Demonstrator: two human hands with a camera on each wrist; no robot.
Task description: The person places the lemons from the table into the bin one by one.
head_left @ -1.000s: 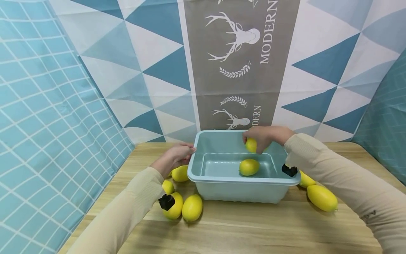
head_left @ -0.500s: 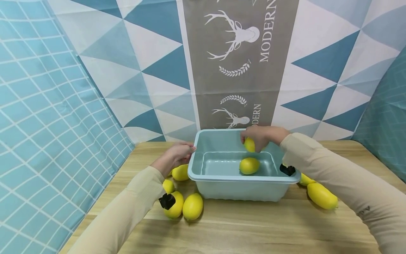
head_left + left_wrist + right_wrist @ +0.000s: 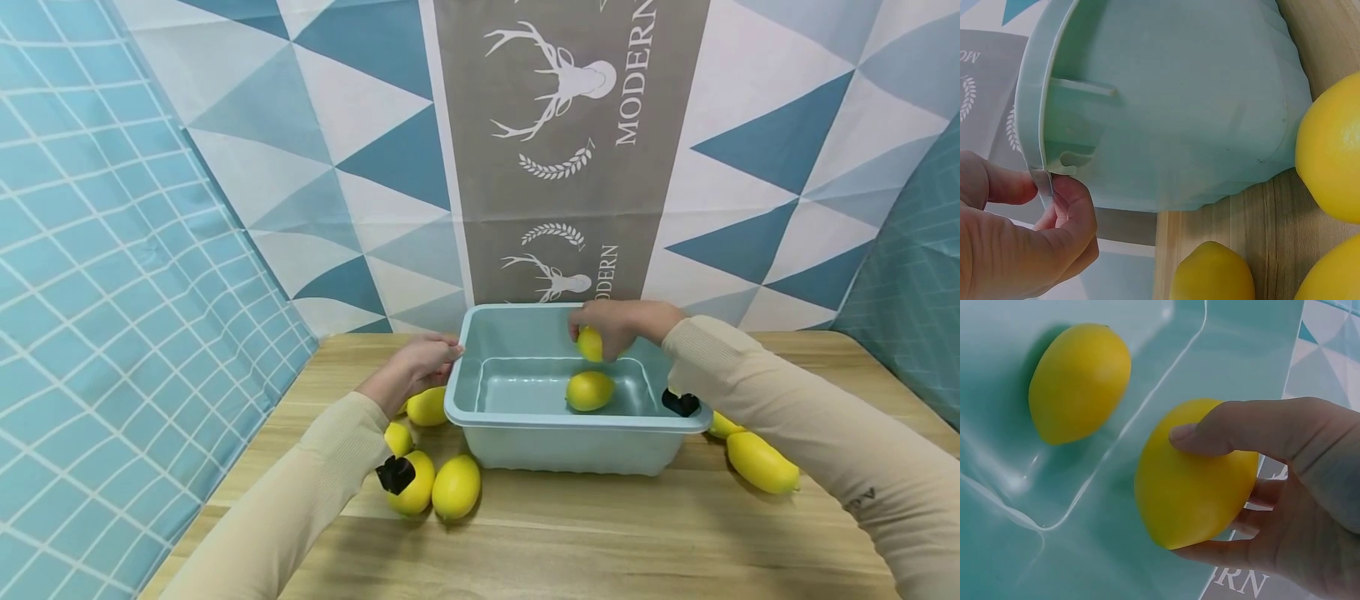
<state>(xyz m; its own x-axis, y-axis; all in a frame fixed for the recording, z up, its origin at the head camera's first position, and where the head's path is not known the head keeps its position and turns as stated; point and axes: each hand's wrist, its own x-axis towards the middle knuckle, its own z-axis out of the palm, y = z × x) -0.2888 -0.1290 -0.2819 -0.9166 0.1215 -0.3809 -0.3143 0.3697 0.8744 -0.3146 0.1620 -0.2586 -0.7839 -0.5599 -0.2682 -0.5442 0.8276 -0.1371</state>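
Right hand (image 3: 1313, 490) grasps a lemon (image 3: 1191, 487) inside the pale-blue basin (image 3: 577, 422); wall (image 3: 1250, 356) contact unclear. Second lemon (image 3: 1079, 384) lies nearby within. Left hand (image 3: 1029, 247) pinches rim (image 3: 1030, 112). Likely placing step; calls for lowering, then letting go.

Glossy plastic bin (image 3: 570, 450); smooth lemons (image 3: 589, 392); wood-grain table (image 3: 570, 542).

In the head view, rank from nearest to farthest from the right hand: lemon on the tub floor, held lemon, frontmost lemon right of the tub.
1. Held lemon: in the right hand.
2. Floor lemon: inside the tub.
3. Frontmost lemon: outside, on the table, right side.
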